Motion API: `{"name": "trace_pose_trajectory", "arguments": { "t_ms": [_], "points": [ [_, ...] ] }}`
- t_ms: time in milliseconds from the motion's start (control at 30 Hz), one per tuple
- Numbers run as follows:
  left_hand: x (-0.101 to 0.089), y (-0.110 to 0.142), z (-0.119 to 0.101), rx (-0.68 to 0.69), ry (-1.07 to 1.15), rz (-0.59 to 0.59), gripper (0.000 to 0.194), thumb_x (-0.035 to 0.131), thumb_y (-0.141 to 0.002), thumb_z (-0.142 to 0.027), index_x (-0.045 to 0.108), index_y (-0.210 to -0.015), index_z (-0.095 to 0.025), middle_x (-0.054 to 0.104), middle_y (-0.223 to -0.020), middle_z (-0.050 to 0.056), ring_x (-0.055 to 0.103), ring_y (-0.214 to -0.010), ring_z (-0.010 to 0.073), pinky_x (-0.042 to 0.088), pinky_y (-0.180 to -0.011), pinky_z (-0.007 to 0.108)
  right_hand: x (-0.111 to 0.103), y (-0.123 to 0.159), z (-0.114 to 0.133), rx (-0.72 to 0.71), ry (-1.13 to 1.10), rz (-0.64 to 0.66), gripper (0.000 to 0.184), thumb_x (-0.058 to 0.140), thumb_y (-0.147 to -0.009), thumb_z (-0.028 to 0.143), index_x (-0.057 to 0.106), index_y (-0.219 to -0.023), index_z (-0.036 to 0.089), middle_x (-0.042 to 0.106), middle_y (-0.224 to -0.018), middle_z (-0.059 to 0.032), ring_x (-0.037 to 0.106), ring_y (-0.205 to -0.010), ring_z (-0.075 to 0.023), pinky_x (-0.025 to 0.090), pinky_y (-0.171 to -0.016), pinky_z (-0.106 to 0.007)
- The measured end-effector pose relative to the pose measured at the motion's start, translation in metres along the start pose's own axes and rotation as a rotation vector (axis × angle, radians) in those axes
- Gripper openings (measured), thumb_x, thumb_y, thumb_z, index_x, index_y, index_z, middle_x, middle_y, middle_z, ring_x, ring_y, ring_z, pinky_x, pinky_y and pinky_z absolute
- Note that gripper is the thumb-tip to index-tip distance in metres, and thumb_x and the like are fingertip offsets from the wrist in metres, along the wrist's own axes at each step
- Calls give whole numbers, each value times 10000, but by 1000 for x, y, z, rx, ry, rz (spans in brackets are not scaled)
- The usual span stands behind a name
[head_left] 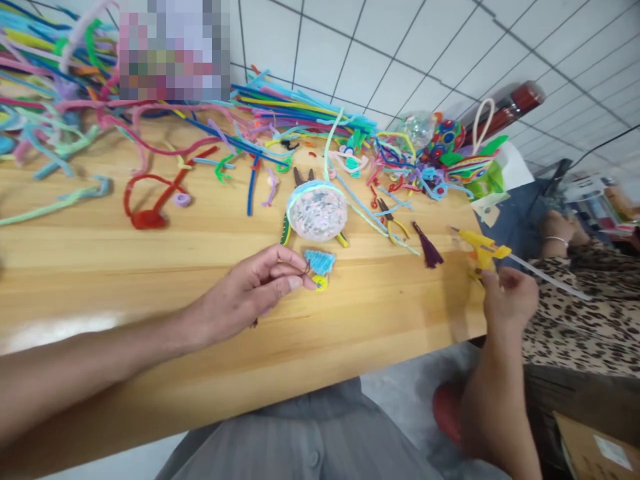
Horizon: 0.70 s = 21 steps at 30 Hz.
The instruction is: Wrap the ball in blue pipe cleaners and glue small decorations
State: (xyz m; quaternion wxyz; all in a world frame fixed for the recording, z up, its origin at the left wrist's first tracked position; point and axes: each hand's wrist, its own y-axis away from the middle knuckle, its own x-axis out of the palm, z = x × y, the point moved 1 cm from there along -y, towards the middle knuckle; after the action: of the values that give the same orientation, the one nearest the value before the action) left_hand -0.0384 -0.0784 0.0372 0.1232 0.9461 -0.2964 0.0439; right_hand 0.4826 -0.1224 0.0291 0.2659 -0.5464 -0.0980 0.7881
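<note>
My left hand (pixel 265 283) hangs over the table's front part, thumb and fingertips pinched on a thin dark cord (pixel 307 268). Right beside the fingertips are a light blue fuzzy trapezoid (pixel 320 261) and a small yellow coiled disc (pixel 320 283); whether they are joined to the cord I cannot tell. At the table's right edge, my right hand (pixel 510 297) grips a yellow glue gun (pixel 483 247) by its handle. Its nozzle points left, and a long translucent glue stick (pixel 547 275) sticks out behind. A dark purple tassel (pixel 427 245) lies left of the gun.
A clear bumpy ball with a blue fuzzy band (pixel 318 212) rests on green-and-yellow-handled pliers (pixel 286 230). Small yellow-handled pliers (pixel 395 223) lie to its right. Colourful pipe cleaners (pixel 300 110) heap along the back. Another person's hand (pixel 557 230) is at the far right.
</note>
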Motion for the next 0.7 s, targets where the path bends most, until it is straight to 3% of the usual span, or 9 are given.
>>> {"name": "trace_pose_trajectory", "arguments": {
  "t_ms": [67, 100, 167, 267, 367, 533, 700],
  "points": [
    [2, 2, 3, -60, 46, 32, 312, 641, -999, -452, 562, -1178, -209, 776, -1125, 64, 473, -523, 55, 401, -427, 168, -4, 34, 43, 46, -32, -106, 293, 682, -936, 557, 688, -990, 269, 682, -903, -108, 636, -824, -329, 488, -788, -485],
    [3, 3, 4, -77, 73, 44, 327, 652, -993, -456, 563, -1189, -210, 776, -1144, 72, 537, -571, 70, 433, -455, 173, -2, 51, 72, 79, -155, -62, 237, 712, -938, 507, 705, -1010, 281, 707, -967, -95, 657, -883, -325, 507, -847, -492],
    [5, 5, 8, -86, 136, 61, 356, 694, -971, -458, 585, -1199, -207, 781, -1151, 82, 675, -762, 121, 531, -605, 207, 8, 83, 139, 42, -419, 155, 179, 737, -941, 429, 715, -1034, 278, 722, -1050, -77, 677, -1026, -313, 534, -931, -489],
    [7, 8, 12, -87, 224, 75, 388, 735, -949, -468, 626, -1221, -214, 787, -1151, 80, 717, -1041, 182, 562, -901, 299, 35, 115, 234, -23, -734, 486, 258, 715, -966, 379, 671, -1197, 271, 718, -1200, -89, 664, -1166, -274, 541, -1012, -448],
    [9, 11, 12, -81, 280, 50, 424, 738, -945, -485, 648, -1265, -223, 752, -1261, 83, 690, -1160, 210, 526, -1009, 341, 64, 132, 292, 50, -951, 683, 374, 723, -960, 395, 596, -1300, 304, 694, -1272, -59, 641, -1211, -232, 526, -1061, -410],
    [15, 14, 7, -17, 325, 10, 512, 754, -925, -496, 641, -1343, -223, 710, -1304, 87, 678, -1177, 210, 530, -995, 320, 93, 137, 323, 156, -1144, 702, 321, 739, -922, 495, 654, -1146, 283, 708, -1212, -35, 656, -1167, -223, 523, -1061, -392],
    [17, 16, 9, -40, 306, 56, 636, 768, -905, -478, 552, -1453, -241, 704, -1347, 99, 696, -1164, 211, 546, -967, 324, 86, 135, 312, 289, -1069, 768, 353, 722, -892, 597, 724, -944, 249, 712, -824, -7, 660, -760, -194, 574, -748, -345]
  ]
}}
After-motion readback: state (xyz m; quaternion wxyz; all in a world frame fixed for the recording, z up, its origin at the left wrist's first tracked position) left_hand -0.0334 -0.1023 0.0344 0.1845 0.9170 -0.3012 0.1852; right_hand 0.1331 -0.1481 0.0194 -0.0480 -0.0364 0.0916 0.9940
